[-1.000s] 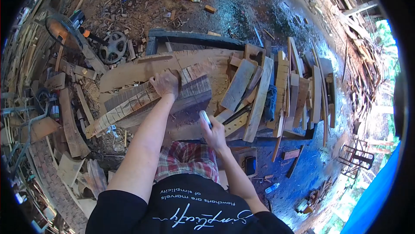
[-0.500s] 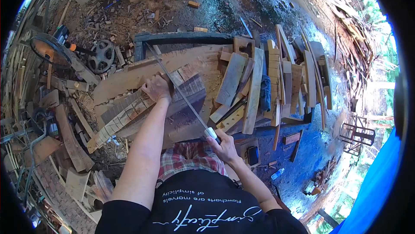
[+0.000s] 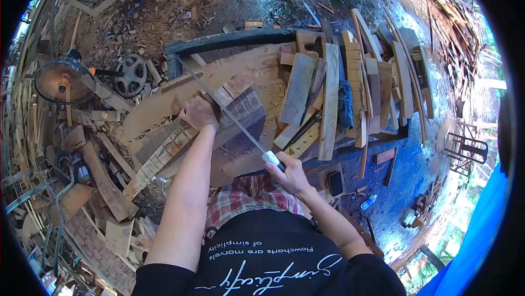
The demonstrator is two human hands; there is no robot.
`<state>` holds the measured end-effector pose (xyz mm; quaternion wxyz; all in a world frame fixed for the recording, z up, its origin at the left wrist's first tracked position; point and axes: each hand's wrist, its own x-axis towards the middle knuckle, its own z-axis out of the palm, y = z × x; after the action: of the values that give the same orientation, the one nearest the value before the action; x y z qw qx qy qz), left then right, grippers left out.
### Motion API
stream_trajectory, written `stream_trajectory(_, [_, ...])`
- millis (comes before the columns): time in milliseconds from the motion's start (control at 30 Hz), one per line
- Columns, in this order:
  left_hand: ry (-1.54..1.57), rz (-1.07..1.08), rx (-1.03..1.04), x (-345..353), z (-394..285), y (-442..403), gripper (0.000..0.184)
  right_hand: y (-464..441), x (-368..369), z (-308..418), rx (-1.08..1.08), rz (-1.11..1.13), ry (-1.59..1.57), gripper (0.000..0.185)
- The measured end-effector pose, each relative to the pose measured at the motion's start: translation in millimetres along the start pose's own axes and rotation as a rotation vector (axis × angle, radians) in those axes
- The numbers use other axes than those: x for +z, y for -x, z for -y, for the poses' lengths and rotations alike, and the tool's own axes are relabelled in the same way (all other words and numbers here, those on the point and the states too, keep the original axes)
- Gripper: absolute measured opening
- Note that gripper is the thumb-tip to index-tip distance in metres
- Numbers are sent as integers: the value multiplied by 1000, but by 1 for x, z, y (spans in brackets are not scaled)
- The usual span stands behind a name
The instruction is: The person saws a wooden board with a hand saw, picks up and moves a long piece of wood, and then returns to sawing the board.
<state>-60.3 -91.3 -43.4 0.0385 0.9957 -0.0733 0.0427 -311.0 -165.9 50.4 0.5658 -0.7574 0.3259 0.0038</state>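
Observation:
A long wooden beam [image 3: 164, 152], its upper face marked by rows of crosswise lines, lies slantwise on the workbench. My left hand [image 3: 198, 114] presses down on it with bent fingers, gripping near its far edge, where some fingertips are hidden. Right beside those fingers, the narrow blade of a saw [image 3: 240, 126] crosses the beam diagonally. My right hand [image 3: 291, 175] is wrapped around the saw's handle, which is white at the blade end and dark within my palm. How deep the blade sits in the wood I cannot tell.
Boards and slats [image 3: 330, 99] are piled on the bench's right side, with a dark blue cloth [image 3: 345, 104] among them. A fan [image 3: 64, 81] and a spoked wheel [image 3: 131, 76] stand left. A phone [image 3: 334, 183] lies near my right forearm. Scrap wood surrounds the bench.
The saw and my right hand have slid a little forward, away from my body, along the blade's line. My left hand stays on the beam. The whole view has shifted slightly.

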Motion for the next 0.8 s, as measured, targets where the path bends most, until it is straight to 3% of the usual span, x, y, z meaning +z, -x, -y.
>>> stream_trajectory(133, [-2,-2,6,5,3,1,24,-39,19,-3,-7,49,24,38])
stream_trajectory(233, [34,5,-2,9,5,0,26,-74,34,11,-28,39,100,46])
stream_trajectory(333, [75,-51,29,36,13,-6,25,-38,20,-10,-33,16,5,45])
stream_trajectory(500, [40,-35,40,9,3,-2,24,14,-13,-14,-16,63,-95,42])
stream_trajectory(633, [19,-73,46,23,11,-1,26,-69,30,0,-16,65,19,44])
stream_trajectory(800, [26,-38,39,3,2,-3,27,-21,11,-10,-36,15,7,41])
